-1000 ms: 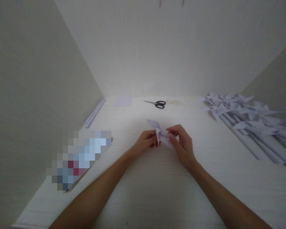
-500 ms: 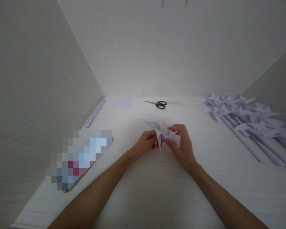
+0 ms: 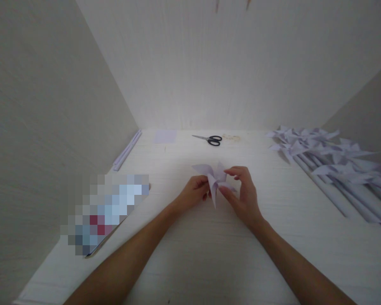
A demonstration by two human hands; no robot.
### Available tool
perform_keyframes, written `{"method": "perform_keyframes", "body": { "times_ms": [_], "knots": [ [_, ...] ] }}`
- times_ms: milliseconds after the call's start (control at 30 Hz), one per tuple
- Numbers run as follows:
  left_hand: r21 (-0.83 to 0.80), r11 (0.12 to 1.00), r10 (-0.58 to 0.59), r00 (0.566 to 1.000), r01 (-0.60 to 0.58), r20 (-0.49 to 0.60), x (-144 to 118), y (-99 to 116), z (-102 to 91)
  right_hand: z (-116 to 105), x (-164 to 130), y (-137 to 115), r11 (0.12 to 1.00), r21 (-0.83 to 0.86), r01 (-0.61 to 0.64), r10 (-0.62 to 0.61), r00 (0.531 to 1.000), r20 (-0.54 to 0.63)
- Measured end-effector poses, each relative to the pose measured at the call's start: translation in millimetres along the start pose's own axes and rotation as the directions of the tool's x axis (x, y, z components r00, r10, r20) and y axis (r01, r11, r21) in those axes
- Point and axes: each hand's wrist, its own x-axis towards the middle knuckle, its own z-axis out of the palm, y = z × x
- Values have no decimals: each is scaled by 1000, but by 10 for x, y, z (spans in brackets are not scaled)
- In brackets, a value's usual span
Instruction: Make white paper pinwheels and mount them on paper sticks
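Note:
A pale lilac paper pinwheel (image 3: 213, 178) is between my hands, over the middle of the table, its pointed blades spread around the centre. My left hand (image 3: 197, 189) is closed on its left side, with the fingertips partly hidden behind the paper. On the other side, my right hand (image 3: 241, 190) has its thumb on a blade near the centre and its index finger at the upper right blade. The hand is curved around that edge, with a gap between thumb and fingers.
Black-handled scissors (image 3: 211, 139) lie at the back, beside small pale bits (image 3: 231, 137). A lilac paper square (image 3: 165, 136) and rolled paper sticks (image 3: 127, 150) lie at back left. Several finished pinwheels (image 3: 339, 165) are piled at right. A pixelated object (image 3: 114, 212) lies at left.
The pinwheel's blades have opened slightly wider, with the front blade reaching lower and the right one further out. Both hands stay in nearly the same place.

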Motion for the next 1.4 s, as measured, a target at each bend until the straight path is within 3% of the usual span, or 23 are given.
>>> {"method": "perform_keyframes", "body": {
  "times_ms": [200, 333, 600, 900, 1100, 1233, 1400],
  "knots": [
    [207, 972, 151, 972, -113, -178, -33, -4, -12, -4, -9, 36, 995, 74, -61, 66, 995, -72],
    [259, 960, 170, 953, -104, -250, -41, -21, -12, 0, -7, 41, 998, 59, -25, 30, 997, -75],
    [242, 957, 206, 963, -161, -176, -22, -26, -7, 6, 11, -9, 999, -26, 27, -28, 999, -20],
    [248, 961, 154, 980, -118, -129, -23, -42, -5, 21, 15, 12, 999, -40, 31, -33, 998, -49],
    [258, 959, 169, 968, -118, -185, -27, -33, 8, 18, 11, 26, 1000, -4, 18, -18, 999, -36],
    [278, 951, 216, 934, -135, -285, -36, 10, 0, 1, -9, 30, 996, 86, 6, -5, 1000, -17],
    [295, 938, 275, 908, -181, -316, -30, 5, 1, -6, -23, 27, 988, 153, 12, -6, 999, -42]
  ]
}}
